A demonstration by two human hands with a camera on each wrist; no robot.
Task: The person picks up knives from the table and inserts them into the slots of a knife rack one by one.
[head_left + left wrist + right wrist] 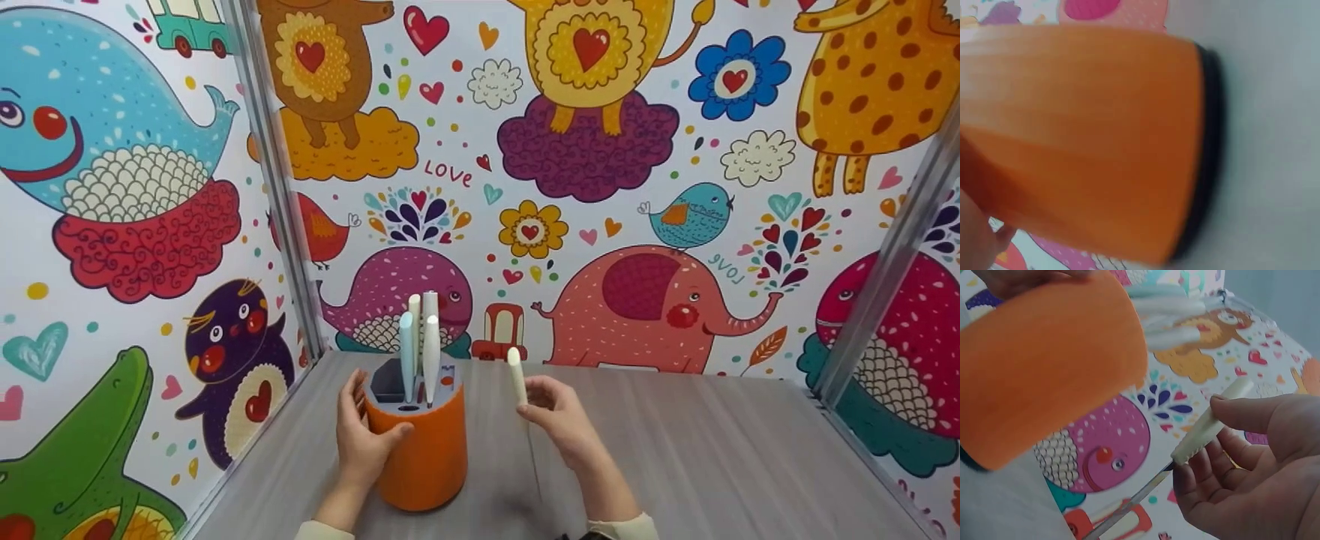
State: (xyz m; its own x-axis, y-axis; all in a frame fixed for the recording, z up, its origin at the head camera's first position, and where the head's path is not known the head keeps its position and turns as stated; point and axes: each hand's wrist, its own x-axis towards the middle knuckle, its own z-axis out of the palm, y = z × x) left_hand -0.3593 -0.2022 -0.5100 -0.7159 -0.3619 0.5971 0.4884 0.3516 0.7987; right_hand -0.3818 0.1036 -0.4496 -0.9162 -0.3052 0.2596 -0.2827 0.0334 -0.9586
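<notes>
An orange knife block (424, 457) with a grey slotted top stands on the table in the head view. My left hand (364, 442) grips its left side near the top, thumb in front and fingers behind. Several handles (430, 352), white, cream and pale blue, rise from its slots. To the right of the block, my right hand (566, 424) pinches a knife (517, 375) by its cream handle. The thin blade points down, as the right wrist view shows with the blade (1134, 500) below the fingers. In the left wrist view the block's orange side (1100, 140) and dark base fill most of the picture.
The grey wood-grain table (712, 450) runs back to a panel (480, 210) printed with cartoon animals. Similar panels close off the left and right sides, with metal posts (277, 172) at the corners.
</notes>
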